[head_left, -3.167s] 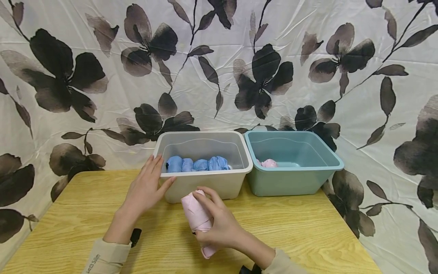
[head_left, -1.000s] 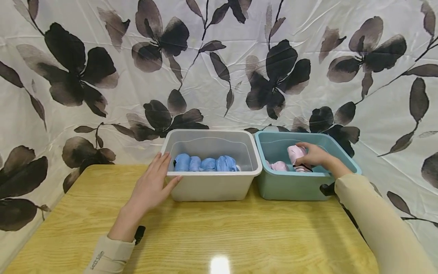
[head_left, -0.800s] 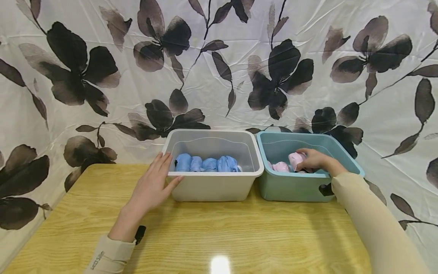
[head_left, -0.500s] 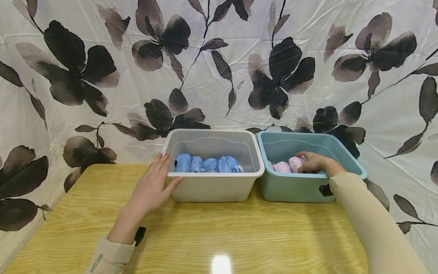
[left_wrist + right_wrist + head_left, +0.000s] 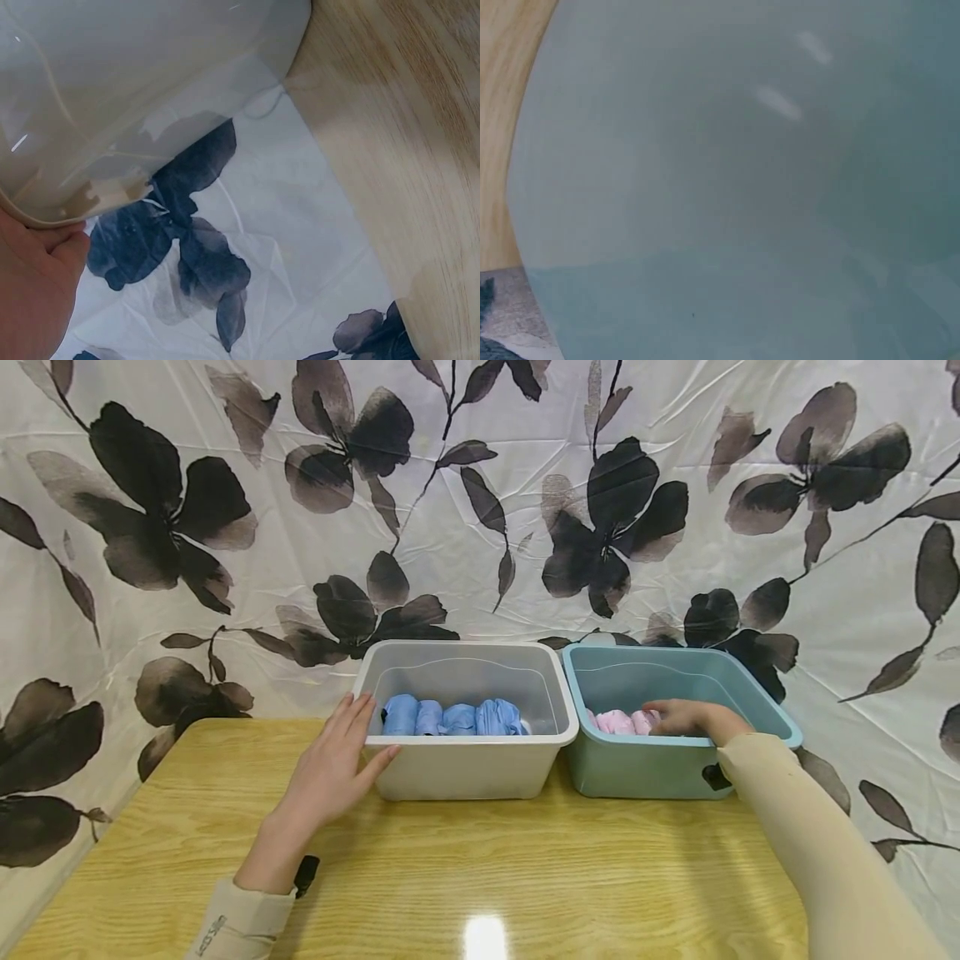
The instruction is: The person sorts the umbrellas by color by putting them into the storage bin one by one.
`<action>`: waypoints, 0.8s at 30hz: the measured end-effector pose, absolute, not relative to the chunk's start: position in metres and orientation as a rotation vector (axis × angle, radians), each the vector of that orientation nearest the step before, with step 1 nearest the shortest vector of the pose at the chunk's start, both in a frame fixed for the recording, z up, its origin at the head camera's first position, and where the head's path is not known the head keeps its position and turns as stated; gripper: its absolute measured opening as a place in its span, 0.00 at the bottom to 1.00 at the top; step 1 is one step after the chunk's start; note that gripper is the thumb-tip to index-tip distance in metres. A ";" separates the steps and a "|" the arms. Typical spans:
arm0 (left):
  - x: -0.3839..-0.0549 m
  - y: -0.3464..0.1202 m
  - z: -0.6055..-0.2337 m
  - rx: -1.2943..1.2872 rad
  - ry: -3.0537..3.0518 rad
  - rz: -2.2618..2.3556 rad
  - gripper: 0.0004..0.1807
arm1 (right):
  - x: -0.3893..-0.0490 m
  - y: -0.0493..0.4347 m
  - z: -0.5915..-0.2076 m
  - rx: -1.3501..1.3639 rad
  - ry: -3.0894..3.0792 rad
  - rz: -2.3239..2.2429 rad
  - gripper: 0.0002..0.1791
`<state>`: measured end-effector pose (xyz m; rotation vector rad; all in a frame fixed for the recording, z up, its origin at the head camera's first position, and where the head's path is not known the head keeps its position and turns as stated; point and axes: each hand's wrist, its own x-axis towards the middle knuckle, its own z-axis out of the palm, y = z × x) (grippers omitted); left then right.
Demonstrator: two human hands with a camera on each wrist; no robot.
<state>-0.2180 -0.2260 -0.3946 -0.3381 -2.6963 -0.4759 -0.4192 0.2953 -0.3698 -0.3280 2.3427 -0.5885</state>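
Note:
In the head view, my right hand [image 5: 696, 718] reaches down inside the teal bin [image 5: 645, 770], its fingers on a rolled pink cloth [image 5: 642, 722]. Another pink cloth roll [image 5: 615, 722] lies just left of it; the front wall hides the lower parts. My left hand [image 5: 326, 777] rests its extended fingers on the left rim of the white bin [image 5: 465, 772], the thumb against its front. The left wrist view shows the same hand [image 5: 34, 292] at the bin's rim. Teal bin wall [image 5: 742, 187] fills most of the right wrist view, without the hand.
Several rolled blue cloths [image 5: 401, 716] lie in a row in the white bin. Both bins stand side by side at the back of the wooden table [image 5: 450, 868]. Behind them hangs a white curtain [image 5: 480, 527] with dark flowers.
My right hand has carried the pink roll from in front of the white bin into the teal bin and lowered it beside the other pink roll. My left hand stays on the white rim.

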 end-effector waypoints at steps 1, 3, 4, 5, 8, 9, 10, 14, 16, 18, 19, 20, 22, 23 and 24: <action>-0.218 -0.226 -0.395 -0.337 -2.700 -0.476 0.46 | -0.419 0.295 -0.370 -0.331 2.327 -0.602 0.48; -0.218 -0.226 -0.395 -0.333 -2.704 -0.477 0.46 | -0.419 0.294 -0.370 -0.334 2.290 -0.637 0.47; -0.218 -0.226 -0.395 -0.332 -2.705 -0.477 0.46 | -0.419 0.294 -0.371 -0.338 2.276 -0.649 0.46; -0.218 -0.226 -0.396 -0.330 -2.708 -0.478 0.46 | -0.420 0.294 -0.372 -0.342 2.267 -0.656 0.45; -0.218 -0.226 -0.396 -0.327 -2.712 -0.479 0.46 | -0.421 0.294 -0.373 -0.343 2.261 -0.676 0.43; -0.218 -0.226 -0.395 -0.327 -2.715 -0.480 0.46 | -0.421 0.294 -0.373 -0.346 2.261 -0.686 0.43; -0.218 -0.226 -0.395 -0.328 -2.717 -0.483 0.46 | -0.423 0.294 -0.374 -0.356 2.264 -0.694 0.43; -0.221 -0.226 -0.393 -0.334 -2.718 -0.491 0.46 | -0.422 0.292 -0.369 -0.378 2.316 -0.691 0.42; -0.223 -0.226 -0.393 -0.336 -2.718 -0.489 0.46 | -0.421 0.291 -0.365 -0.404 2.363 -0.672 0.43; -0.226 -0.226 -0.393 -0.335 -2.725 -0.488 0.46 | -0.417 0.288 -0.360 -0.433 2.419 -0.661 0.42; -0.228 -0.226 -0.392 -0.333 -2.730 -0.486 0.46 | -0.416 0.287 -0.359 -0.456 2.449 -0.659 0.43; -0.229 -0.227 -0.392 -0.330 -2.735 -0.486 0.46 | -0.414 0.286 -0.357 -0.479 2.476 -0.665 0.43; -0.232 -0.228 -0.392 -0.324 -2.740 -0.489 0.46 | -0.410 0.282 -0.353 -0.545 2.554 -0.654 0.42; -0.234 -0.229 -0.392 -0.321 -2.740 -0.496 0.46 | -0.407 0.281 -0.351 -0.573 2.598 -0.650 0.42; -0.236 -0.230 -0.392 -0.318 -2.738 -0.501 0.46 | -0.404 0.279 -0.350 -0.598 2.641 -0.646 0.41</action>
